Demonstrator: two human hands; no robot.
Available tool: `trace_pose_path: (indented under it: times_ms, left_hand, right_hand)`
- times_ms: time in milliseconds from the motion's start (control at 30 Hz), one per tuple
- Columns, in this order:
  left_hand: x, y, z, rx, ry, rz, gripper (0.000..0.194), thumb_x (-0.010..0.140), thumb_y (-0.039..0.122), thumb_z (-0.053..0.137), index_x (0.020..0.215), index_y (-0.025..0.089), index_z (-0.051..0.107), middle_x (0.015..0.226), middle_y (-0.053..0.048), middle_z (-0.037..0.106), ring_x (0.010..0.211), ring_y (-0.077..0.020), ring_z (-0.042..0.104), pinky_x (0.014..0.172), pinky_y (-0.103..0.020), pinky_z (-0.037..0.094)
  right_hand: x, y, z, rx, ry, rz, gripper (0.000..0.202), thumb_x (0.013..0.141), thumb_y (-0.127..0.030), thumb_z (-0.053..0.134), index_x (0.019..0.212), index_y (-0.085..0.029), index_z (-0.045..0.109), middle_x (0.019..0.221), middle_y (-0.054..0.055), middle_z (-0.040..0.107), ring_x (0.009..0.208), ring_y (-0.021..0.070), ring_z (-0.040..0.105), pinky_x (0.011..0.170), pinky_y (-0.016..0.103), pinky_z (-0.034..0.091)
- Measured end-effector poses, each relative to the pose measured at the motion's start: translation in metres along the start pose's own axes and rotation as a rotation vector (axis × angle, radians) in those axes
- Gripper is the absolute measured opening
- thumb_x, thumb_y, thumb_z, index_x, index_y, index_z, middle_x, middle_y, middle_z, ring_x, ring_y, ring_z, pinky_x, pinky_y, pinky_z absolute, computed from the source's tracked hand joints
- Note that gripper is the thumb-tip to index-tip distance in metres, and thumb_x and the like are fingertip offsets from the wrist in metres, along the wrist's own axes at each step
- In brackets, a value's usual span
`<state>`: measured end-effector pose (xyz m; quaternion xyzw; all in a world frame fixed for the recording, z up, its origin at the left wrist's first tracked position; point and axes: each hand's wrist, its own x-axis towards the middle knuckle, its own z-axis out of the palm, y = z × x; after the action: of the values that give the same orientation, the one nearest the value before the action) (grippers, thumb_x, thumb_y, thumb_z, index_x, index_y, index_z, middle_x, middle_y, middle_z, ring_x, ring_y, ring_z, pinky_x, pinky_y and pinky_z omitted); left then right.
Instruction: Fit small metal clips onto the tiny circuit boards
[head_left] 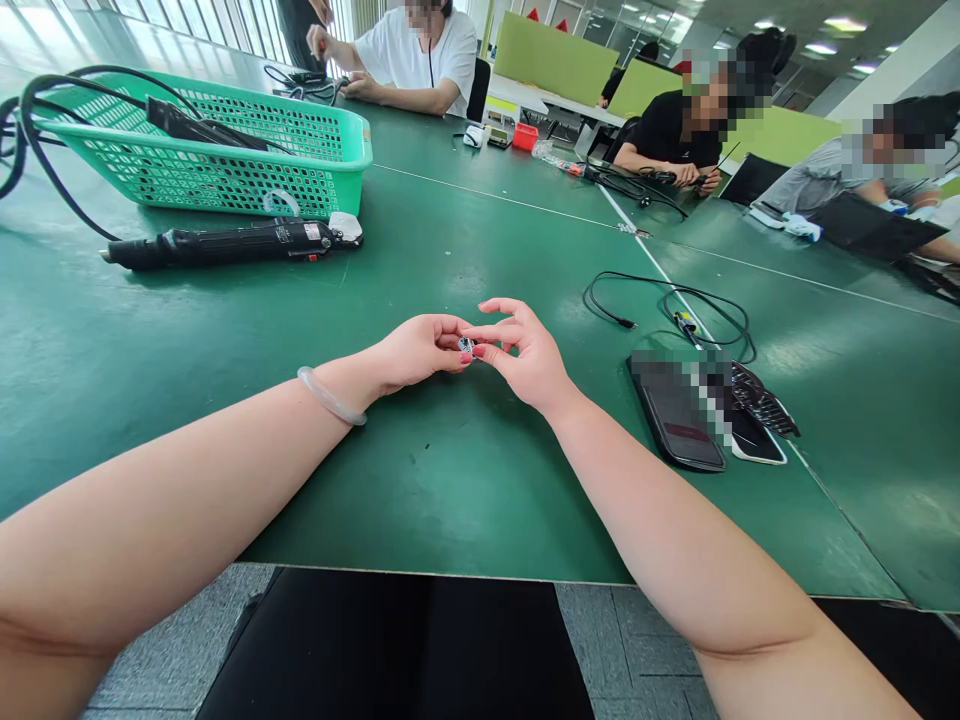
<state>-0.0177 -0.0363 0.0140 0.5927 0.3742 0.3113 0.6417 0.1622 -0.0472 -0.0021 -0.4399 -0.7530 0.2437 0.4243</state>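
Both hands meet over the green table (420,490), at the middle of the view. My left hand (417,352) is closed, its thumb and fingers pinching a small silvery piece with dark markings (466,346). From the other side, my right hand (525,352) touches the same piece with thumb and index finger, while its other fingers are raised and apart. The piece is too small for me to tell its kind, and fingertips cover part of it. A pale bangle (330,398) circles my left wrist.
A black electric screwdriver (225,243) lies before a green plastic basket (225,160) with cables. To the right are a black phone (686,420), a second phone (757,445), a black hair claw (765,398) and a coiled cable (739,310). Several people sit across the table.
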Motion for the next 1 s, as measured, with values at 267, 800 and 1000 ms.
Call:
trace_pose_path:
  times_ms: [267,800,1000]
  left_hand:
    - [-0.0008,0.0007,0.0004,0.046,0.006,-0.007,0.024,0.070,0.006,0.067,0.094,0.011,0.065,0.069,0.002,0.060,0.064,-0.0062,0.050,0.066,-0.023,0.041]
    - [-0.0001,0.0012,0.0004,-0.022,0.038,-0.022,0.025,0.072,0.003,0.065,0.095,0.011,0.063,0.066,0.003,0.060,0.061,-0.0055,0.051,0.066,-0.022,0.041]
    - [0.0000,0.0011,0.0004,-0.024,0.028,-0.023,0.025,0.072,0.003,0.064,0.097,0.011,0.063,0.067,0.003,0.060,0.061,-0.0055,0.050,0.067,-0.022,0.041]
  right_hand:
    - [-0.0007,-0.0011,-0.0009,-0.017,-0.031,-0.012,0.021,0.082,-0.022,0.064,0.097,-0.031,0.075,0.127,0.003,0.055,0.081,0.0117,0.056,0.081,0.037,0.053]
    - [0.0000,-0.0045,-0.0017,-0.064,0.058,-0.016,0.013,0.078,-0.023,0.072,0.089,-0.028,0.077,0.124,0.002,0.057,0.081,0.0117,0.055,0.087,0.037,0.051]
    - [-0.0008,-0.0050,-0.0041,-0.102,0.050,-0.078,0.013,0.079,-0.024,0.071,0.090,-0.027,0.076,0.124,0.003,0.056,0.075,0.0116,0.052,0.087,0.040,0.051]
